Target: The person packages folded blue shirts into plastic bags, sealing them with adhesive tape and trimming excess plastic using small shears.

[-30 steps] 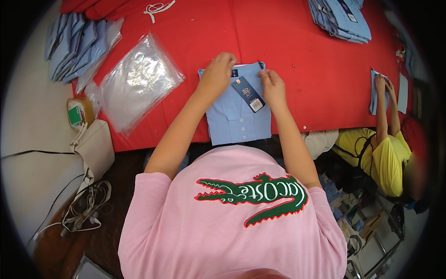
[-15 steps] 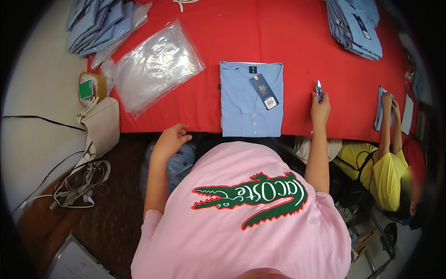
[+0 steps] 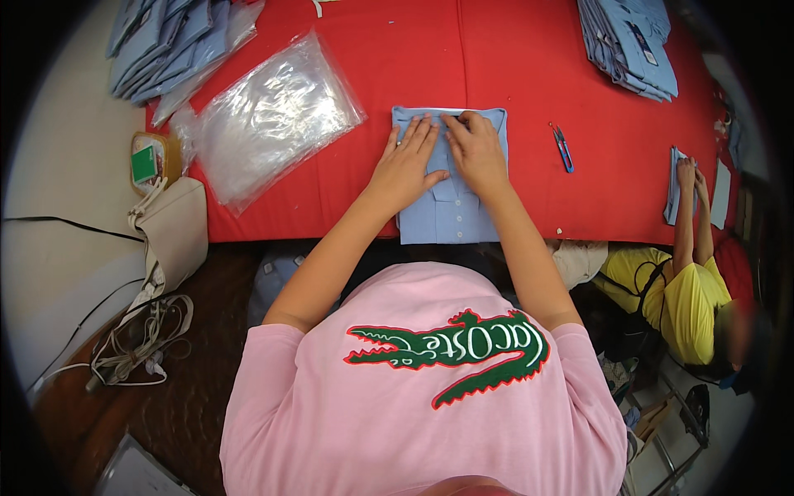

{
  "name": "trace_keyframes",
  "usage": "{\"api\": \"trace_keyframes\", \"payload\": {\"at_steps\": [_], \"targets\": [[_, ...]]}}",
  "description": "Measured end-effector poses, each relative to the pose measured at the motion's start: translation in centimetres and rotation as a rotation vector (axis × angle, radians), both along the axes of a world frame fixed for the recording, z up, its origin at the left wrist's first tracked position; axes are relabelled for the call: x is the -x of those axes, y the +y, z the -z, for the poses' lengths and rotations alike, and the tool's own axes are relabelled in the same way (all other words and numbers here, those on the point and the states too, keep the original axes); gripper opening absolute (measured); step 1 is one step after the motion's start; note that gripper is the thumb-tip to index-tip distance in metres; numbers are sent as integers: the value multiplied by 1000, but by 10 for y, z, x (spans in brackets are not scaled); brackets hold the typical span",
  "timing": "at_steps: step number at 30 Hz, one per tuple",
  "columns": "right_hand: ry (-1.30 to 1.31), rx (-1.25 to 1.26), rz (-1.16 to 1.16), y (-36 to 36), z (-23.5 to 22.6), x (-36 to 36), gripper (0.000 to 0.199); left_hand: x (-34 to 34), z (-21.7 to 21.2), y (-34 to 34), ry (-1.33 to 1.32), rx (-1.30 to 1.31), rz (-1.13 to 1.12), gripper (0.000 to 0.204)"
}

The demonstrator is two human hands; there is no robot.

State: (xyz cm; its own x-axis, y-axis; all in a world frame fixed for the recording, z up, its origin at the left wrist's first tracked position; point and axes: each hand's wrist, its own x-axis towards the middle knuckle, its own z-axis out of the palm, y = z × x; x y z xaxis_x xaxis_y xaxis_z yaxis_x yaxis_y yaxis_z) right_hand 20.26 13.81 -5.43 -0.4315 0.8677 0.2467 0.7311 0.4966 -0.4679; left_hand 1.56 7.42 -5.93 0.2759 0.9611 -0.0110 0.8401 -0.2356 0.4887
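A folded light-blue shirt (image 3: 451, 215) lies on the red table (image 3: 513, 74) at its near edge. My left hand (image 3: 407, 161) rests flat on the shirt's upper left part, fingers spread. My right hand (image 3: 477, 151) lies beside it on the collar area, fingers bent and pressing on the fabric. The two hands touch each other over the shirt's middle. The dark hang tag is hidden under my hands. A small pair of blue-handled snips (image 3: 562, 147) lies on the table just right of the shirt.
Clear plastic bags (image 3: 265, 116) lie left of the shirt. Stacks of folded blue shirts sit at the far left (image 3: 165, 41) and far right (image 3: 628, 45). A person in a yellow top (image 3: 686, 289) works at the right with another blue garment. A beige bag (image 3: 169, 231) hangs off the left.
Both hands came back onto the shirt; the left rose from below the table edge, the right left the snips on the table. The tag is now covered.
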Motion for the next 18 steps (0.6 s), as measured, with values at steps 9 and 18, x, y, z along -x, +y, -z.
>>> {"api": "trace_keyframes", "payload": {"at_steps": [9, 18], "targets": [[1, -78, -4, -2, 22, 2, 37, 2, 12, 3, -3, 105, -85, 112], [110, 36, 92, 14, 3, 4, 30, 6, 21, 1, -18, 90, -29, 96]]}}
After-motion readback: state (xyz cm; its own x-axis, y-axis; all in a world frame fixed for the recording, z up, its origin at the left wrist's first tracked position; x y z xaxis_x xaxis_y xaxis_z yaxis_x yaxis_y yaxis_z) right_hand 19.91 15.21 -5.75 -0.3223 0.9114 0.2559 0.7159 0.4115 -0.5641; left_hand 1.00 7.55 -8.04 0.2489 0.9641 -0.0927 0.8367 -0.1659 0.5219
